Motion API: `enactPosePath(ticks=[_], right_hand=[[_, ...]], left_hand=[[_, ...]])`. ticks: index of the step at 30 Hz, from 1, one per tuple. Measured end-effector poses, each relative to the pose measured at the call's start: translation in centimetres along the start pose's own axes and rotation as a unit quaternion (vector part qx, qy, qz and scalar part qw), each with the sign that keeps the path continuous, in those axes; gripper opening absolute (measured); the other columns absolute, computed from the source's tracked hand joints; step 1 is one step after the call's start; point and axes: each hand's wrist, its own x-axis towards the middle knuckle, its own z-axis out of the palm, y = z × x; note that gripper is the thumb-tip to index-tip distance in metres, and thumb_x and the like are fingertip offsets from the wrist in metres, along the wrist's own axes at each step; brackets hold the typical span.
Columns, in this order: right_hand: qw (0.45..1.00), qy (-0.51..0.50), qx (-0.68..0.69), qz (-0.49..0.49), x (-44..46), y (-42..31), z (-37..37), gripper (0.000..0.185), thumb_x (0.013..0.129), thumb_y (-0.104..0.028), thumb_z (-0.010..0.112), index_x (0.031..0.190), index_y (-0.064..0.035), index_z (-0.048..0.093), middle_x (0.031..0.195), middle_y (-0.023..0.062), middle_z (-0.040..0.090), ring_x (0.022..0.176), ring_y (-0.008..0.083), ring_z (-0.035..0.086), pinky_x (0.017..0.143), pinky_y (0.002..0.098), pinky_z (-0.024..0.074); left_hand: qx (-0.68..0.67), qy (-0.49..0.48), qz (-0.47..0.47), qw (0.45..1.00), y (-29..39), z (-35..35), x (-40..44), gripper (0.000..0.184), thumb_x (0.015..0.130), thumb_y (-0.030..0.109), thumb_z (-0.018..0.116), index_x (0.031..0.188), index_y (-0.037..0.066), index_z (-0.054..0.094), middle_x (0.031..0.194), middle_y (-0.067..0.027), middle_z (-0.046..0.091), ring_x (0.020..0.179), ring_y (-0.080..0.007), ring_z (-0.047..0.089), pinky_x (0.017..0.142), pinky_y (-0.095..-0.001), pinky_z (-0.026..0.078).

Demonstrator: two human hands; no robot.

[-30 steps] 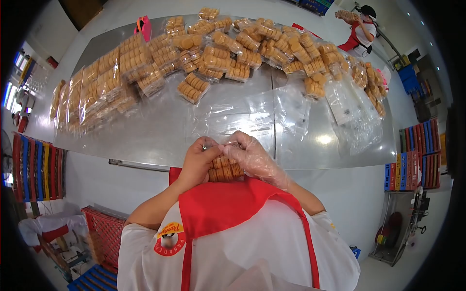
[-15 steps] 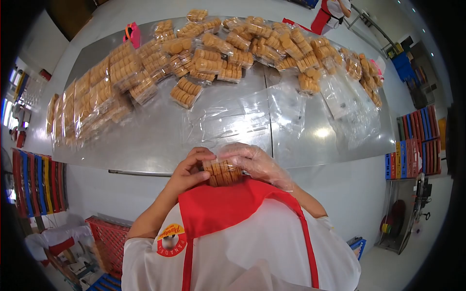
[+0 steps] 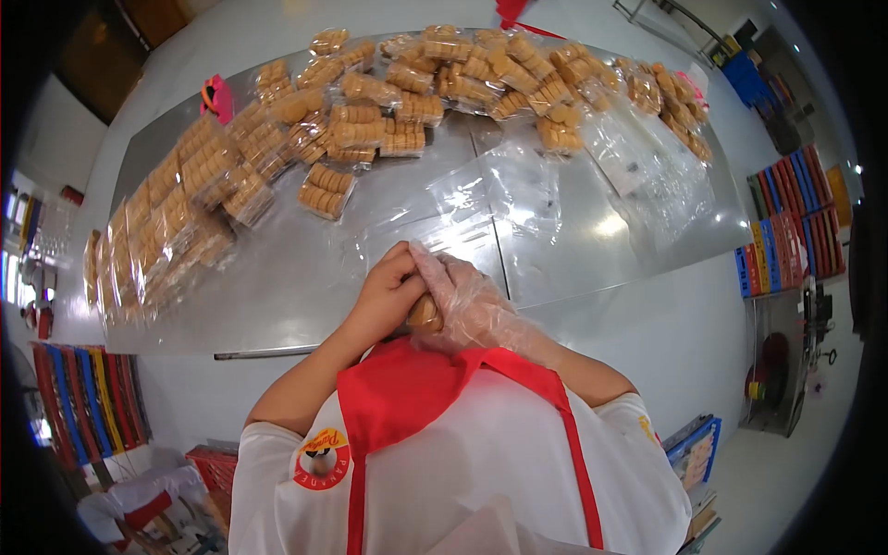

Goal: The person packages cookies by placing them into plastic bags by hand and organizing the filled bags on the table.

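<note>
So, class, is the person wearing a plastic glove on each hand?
No, the right hand wears a clear glove, but the left hand is bare.

**Packs point(image 3: 444, 69) Are Lining the Far Side of the Table point(image 3: 287, 287)**

We are holding a biscuit bundle point(image 3: 425, 314) between our left hand point(image 3: 384, 291) and right hand point(image 3: 470, 301), at the table's near edge. Ahead of us, flat bags point(image 3: 453, 199) are lying mid-table, and a bag pile point(image 3: 638, 162) is spreading to their right. A lone pack point(image 3: 326, 191) is lying left of the flat bags, while a pack row point(image 3: 176, 203) is running down the left side. Left crates point(image 3: 88, 398) and right crates point(image 3: 786, 222) are standing off either end.
</note>
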Motion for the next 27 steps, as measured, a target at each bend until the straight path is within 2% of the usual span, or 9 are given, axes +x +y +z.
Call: enactPosePath(ticks=[2, 5, 8, 11, 17, 20, 23, 26, 27], right_hand=[[0.997, 0.041, 0.05, 0.034, -0.8, 0.4, -0.5, 0.107, 0.075, -0.031, 0.082, 0.157, -0.0085, 0.018, 0.138, 0.029, 0.046, 0.124, 0.0444, 0.05, 0.108, 0.0462, 0.0416], [0.944, 0.136, 0.282, 0.101, -3.5, 2.0, -1.4, 0.101, 0.076, -0.025, 0.079, 0.156, -0.0067, 0.02, 0.136, 0.0231, 0.046, 0.124, 0.0378, 0.052, 0.102, 0.0441, 0.0466], [0.746, 0.206, 0.599, 0.204, -7.1, 3.6, -1.6, 0.09, 0.078, -0.019, 0.076, 0.153, -0.0117, 0.027, 0.13, 0.0179, 0.046, 0.115, 0.0331, 0.056, 0.088, 0.0465, 0.0564], [0.611, 0.238, 0.728, 0.201, -9.8, 6.2, -1.8, 0.082, 0.078, -0.014, 0.073, 0.149, -0.0121, 0.032, 0.128, 0.0161, 0.045, 0.109, 0.0334, 0.058, 0.089, 0.0534, 0.0575], [0.561, 0.254, 0.771, 0.163, -12.3, 8.2, -0.6, 0.082, 0.076, -0.01, 0.07, 0.148, -0.0076, 0.032, 0.127, 0.0168, 0.047, 0.11, 0.0384, 0.058, 0.088, 0.054, 0.0574], [0.548, 0.265, 0.775, 0.166, -12.0, 7.7, -0.8, 0.081, 0.075, -0.008, 0.069, 0.148, -0.008, 0.033, 0.128, 0.0166, 0.049, 0.113, 0.0375, 0.058, 0.092, 0.0543, 0.0549], [0.573, 0.318, 0.748, 0.108, -10.5, 9.5, -0.5, 0.081, 0.075, -0.007, 0.069, 0.149, -0.0086, 0.034, 0.131, 0.0164, 0.049, 0.119, 0.0369, 0.055, 0.098, 0.0548, 0.0514], [0.566, 0.29, 0.772, -0.014, -7.8, 8.9, -3.0, 0.084, 0.074, -0.007, 0.069, 0.151, -0.0093, 0.033, 0.137, 0.0158, 0.047, 0.127, 0.037, 0.051, 0.101, 0.0557, 0.0486], [0.556, 0.264, 0.786, -0.058, -6.8, 8.3, -4.0, 0.089, 0.073, -0.007, 0.071, 0.153, -0.0096, 0.03, 0.141, 0.0159, 0.046, 0.132, 0.0394, 0.048, 0.102, 0.0574, 0.0477]], left_hand=[[0.054, -0.031, 0.023, 0.998, 0.4, 0.9, 1.9, 0.021, 0.094, 0.011, 0.061, 0.11, 0.0, 0.067, 0.113, -0.0078, 0.056, 0.101, -0.0192, 0.061, 0.09, -0.0329, 0.048], [0.024, -0.046, -0.13, 0.99, 4.6, 2.9, 4.9, 0.025, 0.094, 0.016, 0.061, 0.115, 0.003, 0.065, 0.105, -0.0115, 0.062, 0.086, -0.0263, 0.066, 0.08, -0.0373, 0.052], [0.312, 0.035, 0.063, 0.947, 4.9, 4.6, 10.2, 0.031, 0.096, 0.026, 0.058, 0.116, 0.004, 0.063, 0.095, -0.0172, 0.068, 0.079, -0.0341, 0.068, 0.075, -0.0427, 0.054], [0.51, -0.05, 0.03, 0.858, 4.4, 6.5, 15.5, 0.034, 0.097, 0.033, 0.054, 0.11, 0.004, 0.067, 0.09, -0.0191, 0.071, 0.086, -0.0373, 0.068, 0.077, -0.0437, 0.054], [0.638, -0.181, 0.024, 0.748, -0.4, 7.5, 20.1, 0.023, 0.088, 0.016, 0.055, 0.09, 0.004, 0.075, 0.091, -0.0184, 0.072, 0.087, -0.0357, 0.07, 0.074, -0.0444, 0.056], [0.647, -0.184, -0.042, 0.738, 1.1, 7.8, 19.3, 0.024, 0.082, 0.011, 0.055, 0.092, 0.004, 0.077, 0.098, -0.0199, 0.073, 0.093, -0.0353, 0.071, 0.077, -0.0443, 0.056], [0.643, -0.197, -0.027, 0.74, 2.4, 6.9, 17.3, 0.019, 0.081, 0.008, 0.057, 0.087, 0.001, 0.075, 0.093, -0.0216, 0.072, 0.09, -0.0369, 0.07, 0.077, -0.0448, 0.056], [0.604, -0.192, 0.066, 0.771, 4.5, 5.0, 13.5, 0.021, 0.079, 0.002, 0.057, 0.095, -0.006, 0.068, 0.091, -0.0221, 0.068, 0.092, -0.0404, 0.066, 0.078, -0.0478, 0.053], [0.593, -0.18, 0.037, 0.784, 6.3, 4.9, 12.1, 0.022, 0.079, 0.0, 0.056, 0.098, -0.008, 0.064, 0.097, -0.0236, 0.065, 0.092, -0.0412, 0.065, 0.079, -0.0486, 0.053]])
